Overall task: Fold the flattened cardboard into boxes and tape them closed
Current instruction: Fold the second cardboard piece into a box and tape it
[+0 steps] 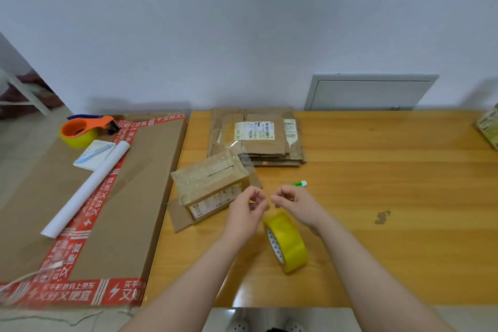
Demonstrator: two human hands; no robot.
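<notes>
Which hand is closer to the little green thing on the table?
The right hand. It is just on the near side of the green thing, close to it. The left hand is farther away to the left, beyond the right hand.

- Wooden table (377,170), yellow-orange top, set against the wall.
- Stack of flattened cardboard (258,140) at the far edge, shipping labels facing up.
- Small box (213,183), just in front of the stack, wrapped in clear tape, one end flap open.
- Yellow tape roll (289,244) stands on its rim near the front edge.
- Green pen-like item (299,184) lies mid-table.
- Dark mark (382,217) on the top, right of centre.
</notes>
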